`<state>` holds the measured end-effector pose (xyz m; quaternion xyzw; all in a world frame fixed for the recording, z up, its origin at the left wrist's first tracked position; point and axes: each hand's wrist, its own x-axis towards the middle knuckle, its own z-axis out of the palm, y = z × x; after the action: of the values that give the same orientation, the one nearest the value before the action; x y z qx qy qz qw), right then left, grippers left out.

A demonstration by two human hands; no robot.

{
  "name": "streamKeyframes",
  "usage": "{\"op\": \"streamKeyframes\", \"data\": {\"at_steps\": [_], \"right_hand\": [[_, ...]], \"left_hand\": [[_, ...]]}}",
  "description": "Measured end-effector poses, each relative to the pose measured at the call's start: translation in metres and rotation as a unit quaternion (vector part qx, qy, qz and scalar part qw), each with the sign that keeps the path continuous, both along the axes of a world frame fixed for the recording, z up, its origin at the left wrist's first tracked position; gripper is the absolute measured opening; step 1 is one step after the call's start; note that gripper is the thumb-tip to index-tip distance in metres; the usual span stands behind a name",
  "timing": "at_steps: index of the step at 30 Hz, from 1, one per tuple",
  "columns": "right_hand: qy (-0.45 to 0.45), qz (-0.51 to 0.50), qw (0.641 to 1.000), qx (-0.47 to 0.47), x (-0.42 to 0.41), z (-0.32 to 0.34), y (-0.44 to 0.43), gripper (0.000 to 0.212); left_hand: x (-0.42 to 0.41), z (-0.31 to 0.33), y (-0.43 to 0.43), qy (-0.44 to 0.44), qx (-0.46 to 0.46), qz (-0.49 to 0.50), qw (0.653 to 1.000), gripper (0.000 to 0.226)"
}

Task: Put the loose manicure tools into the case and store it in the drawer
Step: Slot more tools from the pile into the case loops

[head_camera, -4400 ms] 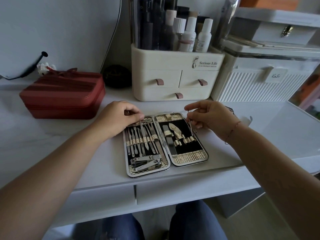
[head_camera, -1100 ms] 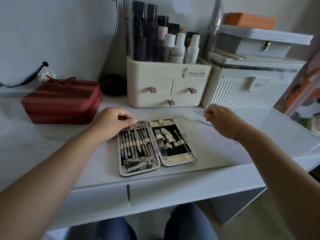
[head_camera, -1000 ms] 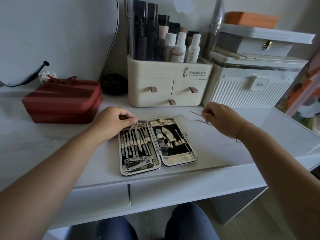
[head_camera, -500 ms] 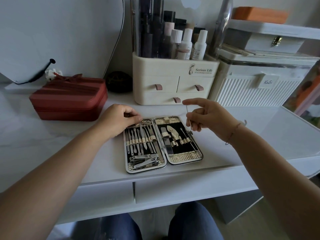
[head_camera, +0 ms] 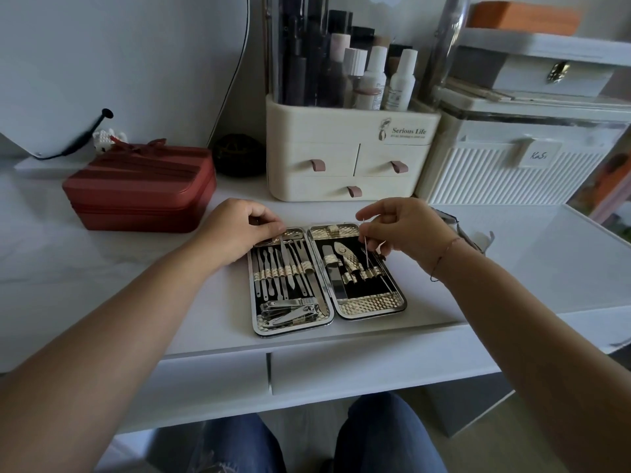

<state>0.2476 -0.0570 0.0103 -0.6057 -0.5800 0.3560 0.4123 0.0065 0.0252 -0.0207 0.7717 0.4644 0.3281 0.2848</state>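
Head view: the left hand (head_camera: pixel 239 230) grips the far edge of the open case (head_camera: pixel 370 303) on the table (head_camera: pixel 136 285) with curled fingers (head_camera: pixel 269 228). Over the case's right half, the nearer right hand (head_camera: pixel 406 230) pinches a thin tool (head_camera: pixel 365 242), which stands nearly upright with its tip just above the loops (head_camera: pixel 367 275)

Case (head_camera: pixel 370 304) lies open flat on the bench (head_camera: pixel 164 295), dead centre. My left hand (head_camera: pixel 235 230) holds the left half's far rim at 11 o'clock. My right hand (head_camera: pixel 408 233) pinches a thin metal tool (head_camera: pixel 365 249), upright over the right half at 1 o'clock. Red box (head_camera: pixel 140 189) sits at 10 o'clock.
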Motion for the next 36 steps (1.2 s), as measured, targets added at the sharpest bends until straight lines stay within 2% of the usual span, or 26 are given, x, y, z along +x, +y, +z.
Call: {"op": "streamKeyframes", "data": {"at_steps": [8, 16, 19, 28, 36], "right_hand": [[0.003, -0.008, 1.000, -0.019, 0.000, -0.001, 0.008, 0.009], [-0.122, 0.005, 0.992, -0.029, 0.003, 0.006, 0.013, 0.020], [-0.131, 0.025, 0.990, -0.039, 0.004, 0.010, 0.014, 0.016], [-0.144, 0.022, 0.989, -0.031, 0.002, 0.009, 0.016, 0.025], [-0.149, 0.020, 0.988, -0.037, 0.001, 0.010, 0.012, 0.019]], "left_hand": [[0.000, 0.001, -0.001, 0.004, -0.001, 0.001, 1.000, 0.003], [0.001, 0.001, -0.002, 0.006, -0.008, 0.006, 1.000, 0.004], [0.001, 0.001, -0.002, 0.005, -0.009, 0.007, 1.000, 0.004], [0.002, 0.003, -0.003, 0.004, -0.006, 0.005, 1.000, 0.003], [0.001, 0.001, -0.001, -0.001, -0.011, 0.008, 1.000, 0.006]]}}
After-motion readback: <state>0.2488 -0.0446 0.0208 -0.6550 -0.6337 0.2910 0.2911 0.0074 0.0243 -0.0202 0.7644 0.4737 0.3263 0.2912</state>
